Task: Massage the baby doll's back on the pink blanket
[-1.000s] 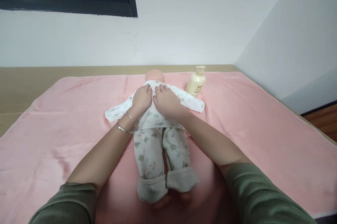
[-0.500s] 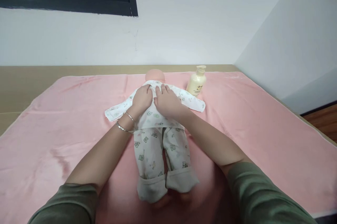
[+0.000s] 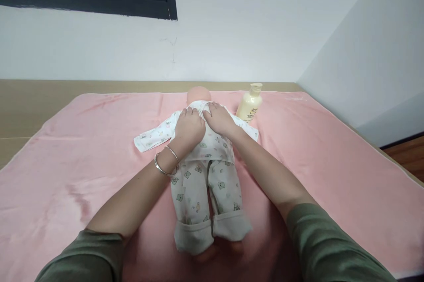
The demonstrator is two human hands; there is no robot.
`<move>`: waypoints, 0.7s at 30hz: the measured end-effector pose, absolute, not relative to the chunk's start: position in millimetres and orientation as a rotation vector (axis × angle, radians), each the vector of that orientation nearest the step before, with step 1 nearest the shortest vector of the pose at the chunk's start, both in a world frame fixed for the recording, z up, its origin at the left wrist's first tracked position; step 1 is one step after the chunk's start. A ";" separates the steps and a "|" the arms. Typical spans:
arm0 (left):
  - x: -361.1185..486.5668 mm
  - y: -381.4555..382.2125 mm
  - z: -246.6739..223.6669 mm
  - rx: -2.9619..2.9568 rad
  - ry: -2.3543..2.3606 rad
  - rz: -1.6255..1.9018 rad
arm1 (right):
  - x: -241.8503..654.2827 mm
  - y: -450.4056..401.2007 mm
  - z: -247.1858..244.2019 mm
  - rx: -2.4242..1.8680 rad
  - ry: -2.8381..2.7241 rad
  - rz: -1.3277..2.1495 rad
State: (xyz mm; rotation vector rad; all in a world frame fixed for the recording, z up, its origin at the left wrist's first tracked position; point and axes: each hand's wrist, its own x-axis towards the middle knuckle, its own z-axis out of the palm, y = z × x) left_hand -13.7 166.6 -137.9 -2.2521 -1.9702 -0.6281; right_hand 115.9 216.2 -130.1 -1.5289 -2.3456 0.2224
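Note:
A baby doll (image 3: 199, 95) lies face down, its bald head toward the wall. It wears a white printed top (image 3: 215, 147) with sleeves spread to both sides, and matching trousers (image 3: 195, 193) with turned-up cuffs. On the upper left of the doll's back rests my left hand (image 3: 190, 127), palm down, fingers spread a little; two silver bangles circle that wrist. My right hand (image 3: 219, 118) lies on the upper right of the back near the shoulder, palm down with the thumb apart. Both hands are open and hold nothing.
A pale yellow pump bottle (image 3: 249, 104) stands just beyond the doll's right sleeve. Under everything is a pink cloth (image 3: 331, 176) over a wooden surface (image 3: 33, 101). A white wall (image 3: 232, 30) rises behind, with a dark window frame (image 3: 132, 6) at upper left.
My left hand has slid right, toward the middle of the doll's back. My right hand has moved outward and up toward the right shoulder. Doll and bottle appear slightly shifted right with the view.

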 end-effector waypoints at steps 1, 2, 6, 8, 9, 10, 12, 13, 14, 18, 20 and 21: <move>-17.4 170.3 -137.2 -2.268 -1.999 -0.655 | 112.2 210.1 -129.5 -1.555 -2.359 0.175; -21.6 174.6 -136.8 -2.280 -2.047 -0.688 | 108.0 202.8 -128.9 -1.569 -2.379 0.127; -37.4 190.6 -140.8 -2.303 -2.248 -0.960 | 92.1 171.7 -127.2 -1.527 -2.494 0.037; -41.0 194.9 -146.1 -2.275 -2.272 -1.116 | 88.9 163.5 -126.1 -1.530 -2.516 0.047; -41.5 195.9 -149.0 -2.256 -2.270 -1.165 | 89.2 163.1 -125.5 -1.521 -2.518 0.057; -41.3 196.4 -151.6 -2.238 -2.260 -1.194 | 90.9 165.2 -124.8 -1.498 -2.519 0.075; -39.8 196.0 -155.5 -2.215 -2.234 -1.223 | 97.5 175.9 -123.7 -1.431 -2.509 0.139; -38.8 195.5 -156.6 -2.206 -2.224 -1.229 | 101.6 183.4 -123.7 -1.410 -2.492 0.171; -37.8 195.0 -157.3 -2.195 -2.221 -1.232 | 105.8 191.2 -124.0 -1.409 -2.461 0.196; -35.2 193.1 -156.6 -2.166 -2.226 -1.189 | 116.1 213.7 -128.7 -1.465 -2.343 0.229; -34.6 192.6 -155.8 -2.168 -2.217 -1.179 | 116.4 216.2 -131.6 -1.475 -2.316 0.222; -34.5 192.5 -155.6 -2.170 -2.213 -1.177 | 115.8 215.9 -132.8 -1.482 -2.310 0.212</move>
